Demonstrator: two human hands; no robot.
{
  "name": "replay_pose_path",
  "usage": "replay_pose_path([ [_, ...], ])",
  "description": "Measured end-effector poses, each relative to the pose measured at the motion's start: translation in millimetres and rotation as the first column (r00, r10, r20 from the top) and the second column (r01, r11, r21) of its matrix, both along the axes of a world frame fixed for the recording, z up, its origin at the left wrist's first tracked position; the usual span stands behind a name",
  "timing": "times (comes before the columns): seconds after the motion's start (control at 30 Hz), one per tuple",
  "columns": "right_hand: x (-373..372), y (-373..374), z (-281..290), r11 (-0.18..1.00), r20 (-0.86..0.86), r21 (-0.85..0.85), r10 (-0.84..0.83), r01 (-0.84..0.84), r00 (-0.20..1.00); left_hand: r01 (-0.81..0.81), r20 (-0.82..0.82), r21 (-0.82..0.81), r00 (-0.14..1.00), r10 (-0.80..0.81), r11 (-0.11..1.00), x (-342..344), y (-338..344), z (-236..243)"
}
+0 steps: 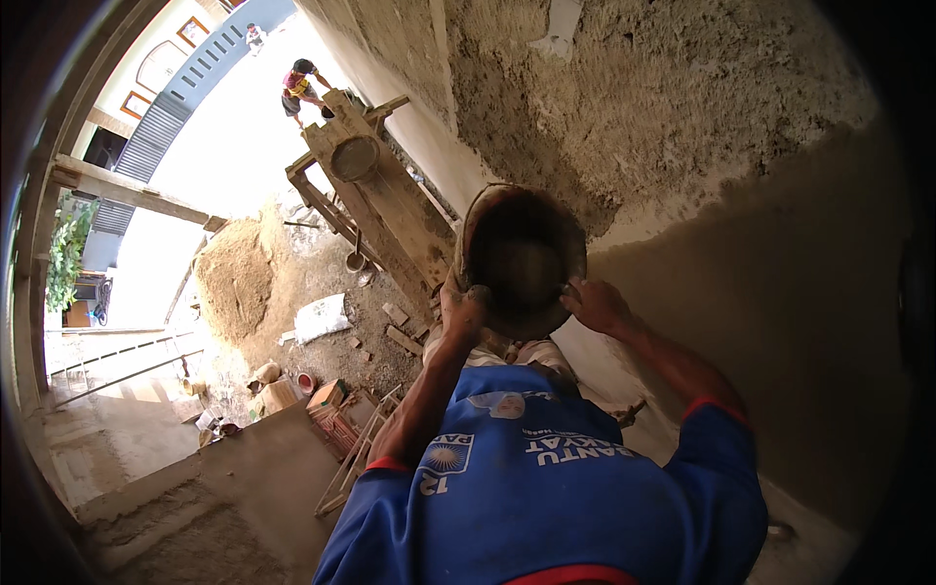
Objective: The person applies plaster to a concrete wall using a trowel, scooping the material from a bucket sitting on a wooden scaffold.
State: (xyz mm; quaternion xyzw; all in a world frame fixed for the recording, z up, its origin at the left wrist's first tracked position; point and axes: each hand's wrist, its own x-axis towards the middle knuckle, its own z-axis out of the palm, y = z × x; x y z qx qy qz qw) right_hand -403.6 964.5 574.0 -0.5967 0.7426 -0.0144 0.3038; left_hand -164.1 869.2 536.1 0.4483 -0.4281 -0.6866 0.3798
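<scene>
A dark, mortar-stained bucket [522, 255] is held in front of my body, its wide mouth facing up toward me. My left hand [462, 310] is closed on the near left part of its rim. On the right side of the rim, the fingers of my right hand [595, 304] are curled round the edge. The inside is in deep shadow, so I cannot tell what it contains. Just beyond the bucket rises a wall [624, 127] with rough, patchy plaster, and a darker, smoother area [751, 322] lies to the right.
Wooden scaffold planks [405, 224] stretch away, with a round mortar pan [354, 158] on them. Another person [303, 90] stands at their far end. Lower left are a sand pile [237, 278], a white sack [322, 318], bricks [333, 434] and a wooden ladder [359, 453].
</scene>
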Motion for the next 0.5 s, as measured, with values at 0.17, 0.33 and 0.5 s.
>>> replay_pose_path([
  [0.17, -0.4, -9.4, -8.5, 0.999, -0.017, -0.013, -0.049, 0.049, 0.999, -0.017, -0.063, 0.059, 0.998, 0.020, 0.998, -4.0, -10.4, -23.4],
  [0.33, 2.8, -22.8, 5.4, 0.999, 0.033, -0.039, 0.019, -0.017, 0.999, -0.105, 0.154, 0.139, 0.985, 0.083, 0.985, 12.6, -18.3, -65.0],
  [0.5, 13.3, -40.5, 52.9, 0.999, 0.299, -0.028, 0.040, -0.033, 0.953, -0.254, 0.117, -0.025, 0.960, 0.255, 0.967, 43.3, -14.8, -112.2],
])
